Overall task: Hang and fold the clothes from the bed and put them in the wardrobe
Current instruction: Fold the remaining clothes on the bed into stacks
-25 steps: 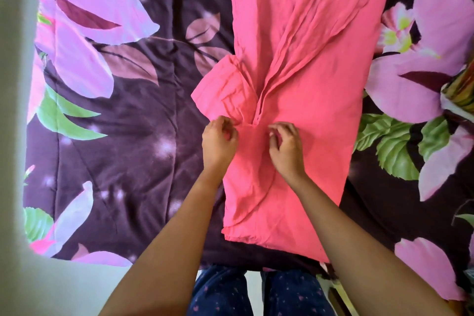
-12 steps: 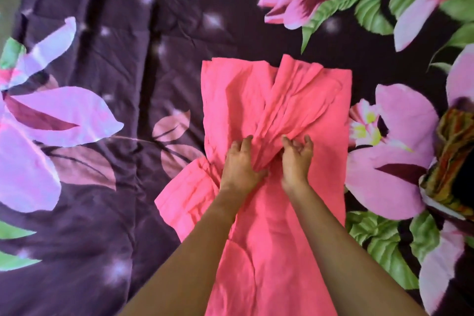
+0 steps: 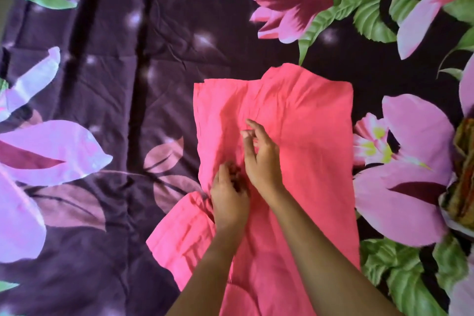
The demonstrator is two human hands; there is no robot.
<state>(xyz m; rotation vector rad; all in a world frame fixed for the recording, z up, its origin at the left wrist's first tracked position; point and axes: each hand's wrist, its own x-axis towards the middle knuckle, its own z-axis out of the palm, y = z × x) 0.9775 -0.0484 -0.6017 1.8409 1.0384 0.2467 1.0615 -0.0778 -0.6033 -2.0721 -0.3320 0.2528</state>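
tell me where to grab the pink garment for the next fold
Probably the sleeve that juts out from the left side of the garment. It lies flat on the bedspread, clear of the body, so pinch its outer edge from the left and fold it across.

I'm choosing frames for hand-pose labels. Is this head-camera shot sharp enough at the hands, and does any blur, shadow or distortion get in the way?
Head view: soft throughout; the left hand has motion-smeared fingers over a dark shadow, so its grip is unreadable; the right hand is clearer; even light, no glare on the pink garment; the bedspread smears toward the edges.
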